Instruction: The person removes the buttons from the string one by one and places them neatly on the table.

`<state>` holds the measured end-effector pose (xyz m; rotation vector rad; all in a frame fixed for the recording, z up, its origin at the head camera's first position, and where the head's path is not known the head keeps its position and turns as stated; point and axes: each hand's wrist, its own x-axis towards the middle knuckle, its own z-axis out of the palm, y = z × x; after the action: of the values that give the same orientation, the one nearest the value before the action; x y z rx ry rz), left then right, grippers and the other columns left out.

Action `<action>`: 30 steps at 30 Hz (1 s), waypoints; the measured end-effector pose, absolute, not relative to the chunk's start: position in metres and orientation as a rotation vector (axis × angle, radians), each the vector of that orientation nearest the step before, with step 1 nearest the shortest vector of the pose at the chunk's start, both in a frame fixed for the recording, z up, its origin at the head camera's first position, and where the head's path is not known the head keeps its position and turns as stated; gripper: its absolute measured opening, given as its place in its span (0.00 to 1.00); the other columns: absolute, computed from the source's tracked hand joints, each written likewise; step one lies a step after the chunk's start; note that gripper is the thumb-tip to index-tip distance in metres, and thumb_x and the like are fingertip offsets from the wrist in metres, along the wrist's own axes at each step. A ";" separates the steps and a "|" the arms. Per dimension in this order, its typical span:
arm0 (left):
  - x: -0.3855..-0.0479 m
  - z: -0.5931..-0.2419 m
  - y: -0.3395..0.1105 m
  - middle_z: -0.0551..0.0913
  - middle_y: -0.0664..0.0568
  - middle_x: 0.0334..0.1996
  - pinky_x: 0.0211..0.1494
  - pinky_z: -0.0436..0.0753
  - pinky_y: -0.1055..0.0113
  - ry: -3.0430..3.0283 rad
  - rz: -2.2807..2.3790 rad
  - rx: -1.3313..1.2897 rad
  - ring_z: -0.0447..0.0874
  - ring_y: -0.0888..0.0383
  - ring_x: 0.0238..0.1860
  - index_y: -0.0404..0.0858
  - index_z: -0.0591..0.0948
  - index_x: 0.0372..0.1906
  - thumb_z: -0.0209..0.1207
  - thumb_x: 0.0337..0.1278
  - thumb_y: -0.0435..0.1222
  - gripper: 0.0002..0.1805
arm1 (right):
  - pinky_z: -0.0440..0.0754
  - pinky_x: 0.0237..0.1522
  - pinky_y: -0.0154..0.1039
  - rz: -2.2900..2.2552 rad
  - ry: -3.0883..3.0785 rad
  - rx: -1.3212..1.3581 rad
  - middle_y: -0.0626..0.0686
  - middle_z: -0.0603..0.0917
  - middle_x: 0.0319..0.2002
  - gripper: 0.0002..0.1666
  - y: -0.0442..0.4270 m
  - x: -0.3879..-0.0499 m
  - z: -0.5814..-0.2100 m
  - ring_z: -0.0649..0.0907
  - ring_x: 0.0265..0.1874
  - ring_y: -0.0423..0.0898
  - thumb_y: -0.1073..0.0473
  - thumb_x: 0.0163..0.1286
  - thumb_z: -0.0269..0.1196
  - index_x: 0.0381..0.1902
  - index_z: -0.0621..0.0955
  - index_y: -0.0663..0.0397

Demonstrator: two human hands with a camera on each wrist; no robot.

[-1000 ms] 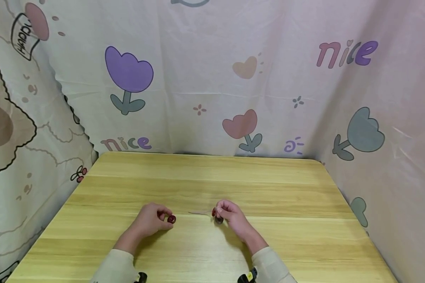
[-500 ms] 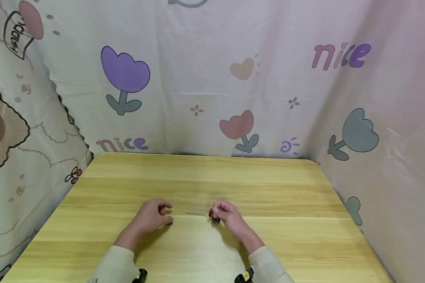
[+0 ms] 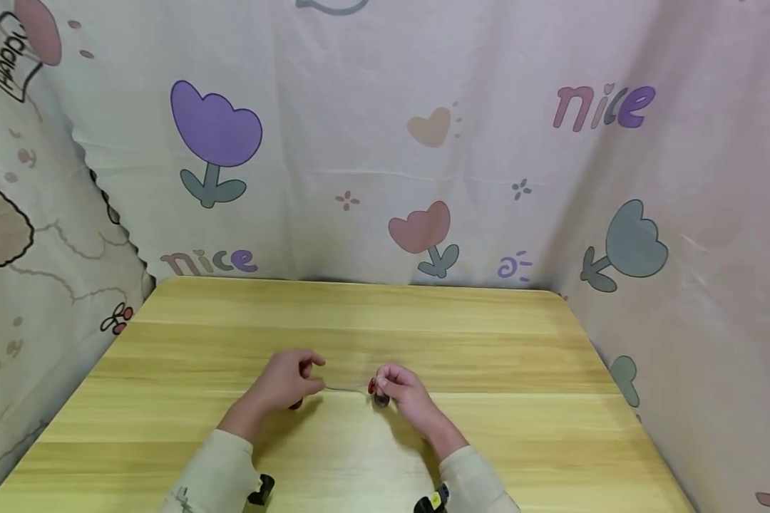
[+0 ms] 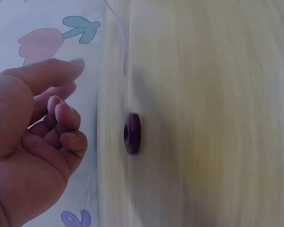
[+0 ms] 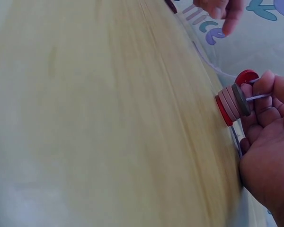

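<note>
My right hand (image 3: 407,399) pinches a thin pale cord (image 5: 260,97) with button-like discs on it. In the right wrist view, a stack of pinkish discs (image 5: 228,104), a dark grey disc (image 5: 242,100) and a red disc (image 5: 246,76) hang by the fingers. The cord's free length runs toward my left hand (image 3: 285,383) and ends in a thin, stiff-looking tip (image 4: 125,64). My left hand holds nothing, its thumb apart from the loosely bent fingers. Below it, a dark red disc (image 4: 133,134) with a central hole lies on the table.
The wood-grain table (image 3: 488,442) spreads around both hands. A printed curtain (image 3: 327,142) hangs behind its far edge and along both sides. A black wrist strap (image 3: 261,490) shows at the left sleeve, another strap (image 3: 432,500) at the right.
My left hand has let go of the dark red disc, now on the table, and moved right toward the cord's tip. My right hand still pinches the cord.
</note>
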<state>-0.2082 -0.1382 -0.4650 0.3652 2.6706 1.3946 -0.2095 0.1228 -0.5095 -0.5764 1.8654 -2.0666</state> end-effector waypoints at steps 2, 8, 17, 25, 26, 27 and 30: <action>-0.210 -0.462 -0.136 0.68 0.53 0.20 0.30 0.74 0.64 2.701 1.371 0.399 0.61 0.62 0.14 0.28 0.83 0.47 0.69 0.51 0.26 0.16 | 0.73 0.40 0.39 -2.081 1.853 -0.579 0.57 0.74 0.32 0.16 0.121 -0.211 -0.509 0.77 0.38 0.51 0.66 0.78 0.51 0.37 0.67 0.81; -0.214 -0.464 -0.127 0.68 0.55 0.19 0.33 0.73 0.64 2.722 1.316 0.508 0.63 0.63 0.19 0.28 0.84 0.45 0.68 0.52 0.26 0.14 | 0.74 0.40 0.38 -2.093 1.847 -0.556 0.55 0.74 0.31 0.16 0.118 -0.211 -0.510 0.77 0.37 0.50 0.67 0.77 0.50 0.36 0.67 0.82; -0.219 -0.471 -0.104 0.69 0.55 0.20 0.28 0.70 0.67 2.695 1.298 0.577 0.65 0.62 0.20 0.29 0.84 0.43 0.68 0.53 0.26 0.12 | 0.73 0.39 0.38 -2.108 1.828 -0.543 0.56 0.75 0.31 0.17 0.120 -0.211 -0.512 0.76 0.35 0.50 0.66 0.77 0.51 0.37 0.66 0.82; -0.224 -0.474 -0.087 0.69 0.55 0.18 0.28 0.70 0.66 2.683 1.227 0.656 0.65 0.61 0.20 0.32 0.85 0.39 0.69 0.54 0.27 0.08 | 0.74 0.41 0.39 -2.094 1.844 -0.533 0.57 0.76 0.33 0.17 0.121 -0.210 -0.513 0.77 0.36 0.50 0.65 0.78 0.51 0.38 0.67 0.82; -0.224 -0.475 -0.085 0.69 0.55 0.18 0.28 0.70 0.66 2.691 1.214 0.664 0.65 0.61 0.21 0.33 0.85 0.38 0.70 0.53 0.27 0.07 | 0.74 0.41 0.40 -2.090 1.851 -0.537 0.58 0.77 0.34 0.17 0.121 -0.210 -0.513 0.77 0.36 0.50 0.65 0.78 0.51 0.37 0.67 0.81; -0.225 -0.476 -0.084 0.69 0.55 0.18 0.29 0.70 0.66 2.696 1.202 0.671 0.65 0.62 0.21 0.33 0.85 0.38 0.70 0.53 0.27 0.07 | 0.74 0.42 0.40 -2.084 1.857 -0.538 0.58 0.77 0.34 0.17 0.121 -0.210 -0.512 0.77 0.37 0.50 0.65 0.78 0.51 0.37 0.67 0.81; -0.225 -0.479 -0.081 0.70 0.56 0.19 0.29 0.71 0.66 2.711 1.177 0.695 0.66 0.62 0.22 0.35 0.85 0.36 0.70 0.53 0.28 0.06 | 0.74 0.42 0.40 -2.077 1.868 -0.547 0.58 0.78 0.35 0.17 0.121 -0.209 -0.512 0.77 0.37 0.50 0.65 0.78 0.51 0.37 0.67 0.81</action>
<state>-0.2250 -0.0812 -0.4794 0.6949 2.7111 1.1775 -0.2092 0.1214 -0.5117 -0.5471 1.8676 -2.0773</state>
